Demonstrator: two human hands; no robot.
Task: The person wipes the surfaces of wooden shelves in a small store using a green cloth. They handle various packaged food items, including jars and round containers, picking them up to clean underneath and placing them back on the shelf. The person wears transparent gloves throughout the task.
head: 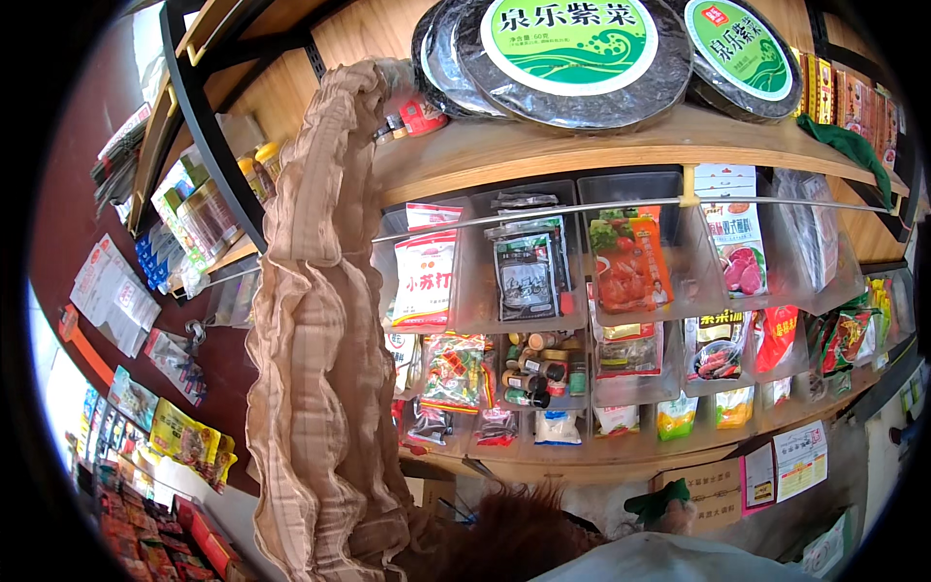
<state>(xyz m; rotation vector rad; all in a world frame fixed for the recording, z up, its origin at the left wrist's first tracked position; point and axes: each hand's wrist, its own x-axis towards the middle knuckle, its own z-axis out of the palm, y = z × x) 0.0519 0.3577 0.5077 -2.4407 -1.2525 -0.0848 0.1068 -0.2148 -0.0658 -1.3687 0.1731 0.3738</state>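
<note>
My left arm, in a brown pleated sleeve [320, 364], reaches up along the left side to the upper wooden shelf [524, 156]. At its end my left hand [398, 78] is blurred, close against the left edge of the round dark packs of dried seaweed [582, 109]; its fingers are partly hidden. These packs stand on edge, overlapping, with green and white labels. Beside them leans another round seaweed pack [734, 54]. Low in the view, my right hand [678, 515] holds a dark green cloth [654, 502] in front of a cardboard box.
Clear plastic bins [524, 313] with seasoning packets and small jars hang below the shelf, behind a metal rail [625, 206]. A red jar [422, 116] stands by my left hand. Another green cloth [851, 145] drapes over the shelf edge. Packets [182, 436] lie at left.
</note>
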